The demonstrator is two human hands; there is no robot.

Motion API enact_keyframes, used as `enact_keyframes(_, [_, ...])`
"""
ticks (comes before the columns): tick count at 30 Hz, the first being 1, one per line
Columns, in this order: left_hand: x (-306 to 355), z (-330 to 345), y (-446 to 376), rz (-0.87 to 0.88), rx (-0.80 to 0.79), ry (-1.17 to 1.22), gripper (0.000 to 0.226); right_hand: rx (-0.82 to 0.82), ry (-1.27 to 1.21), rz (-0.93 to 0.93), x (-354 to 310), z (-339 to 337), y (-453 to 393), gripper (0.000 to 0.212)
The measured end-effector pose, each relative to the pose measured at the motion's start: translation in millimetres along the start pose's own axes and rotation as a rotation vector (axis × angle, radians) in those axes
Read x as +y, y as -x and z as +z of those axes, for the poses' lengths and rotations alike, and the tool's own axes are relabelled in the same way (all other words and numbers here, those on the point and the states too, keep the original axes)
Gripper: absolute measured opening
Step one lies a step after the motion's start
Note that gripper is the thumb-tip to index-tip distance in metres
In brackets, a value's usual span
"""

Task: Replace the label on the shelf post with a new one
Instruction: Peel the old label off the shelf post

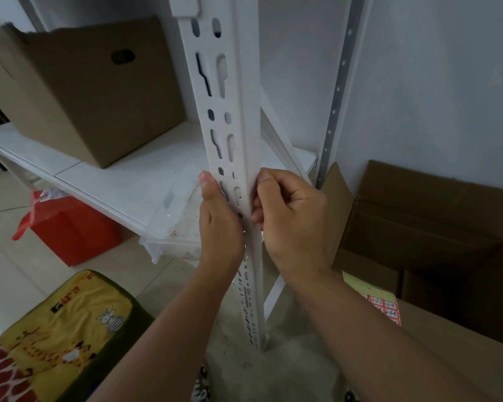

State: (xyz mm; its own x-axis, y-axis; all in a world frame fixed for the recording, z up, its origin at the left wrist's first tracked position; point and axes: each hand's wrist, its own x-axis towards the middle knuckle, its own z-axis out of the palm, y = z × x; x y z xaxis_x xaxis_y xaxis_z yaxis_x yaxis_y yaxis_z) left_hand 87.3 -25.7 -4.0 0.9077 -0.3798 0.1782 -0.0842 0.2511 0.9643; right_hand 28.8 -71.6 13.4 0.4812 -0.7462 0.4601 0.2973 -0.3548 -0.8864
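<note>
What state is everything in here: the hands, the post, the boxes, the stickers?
Left hand: wrapped round the post, thumb up.
Right hand: fingers curled against the post's right edge.
Shelf post: upright; no label visible.
Box on the shelf: upright, top torn open.
Floor box: flaps open.
Sticker sheet: lying flat, numbered labels on it.
Red bag: on the floor under the shelf.

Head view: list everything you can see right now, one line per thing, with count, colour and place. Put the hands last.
shelf post: one, white, slotted, centre.
shelf board: one, white, left of the post.
cardboard box: one, brown, on the shelf board.
open carton: one, brown, on the floor at right.
label sheet: one, yellow with red labels, on a carton at lower right.
red bag: one, under the shelf board.
cushion: one, yellow, giraffe print, lower left.
left hand: on the post's left face.
right hand: fingers curled at the post's right edge; any label is hidden.
</note>
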Motion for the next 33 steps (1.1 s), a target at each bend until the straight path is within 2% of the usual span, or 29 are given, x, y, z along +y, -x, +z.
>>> enact_keyframes(10, [1.3, -0.4, 0.4, 0.018, -0.012, 0.001, 0.06, -0.049, -0.013, -0.013, 2.5, -3.7, 1.4, 0.024])
enact_keyframes(17, [-1.2, 1.7, 0.2, 0.028, 0.03, -0.008, 0.061, -0.007, 0.029, -0.033, 1.8, -2.0, -1.1, 0.025])
enact_keyframes(24, [-3.1, 1.1, -1.3, 0.032, 0.021, 0.0, 0.068, 0.019, -0.056, 0.103, -1.1, 2.2, -4.3, 0.023])
enact_keyframes(33, [-2.7, -0.1, -0.3, 0.036, 0.005, 0.001, 0.06, -0.09, -0.128, 0.113, -2.7, -7.4, -1.3, 0.02])
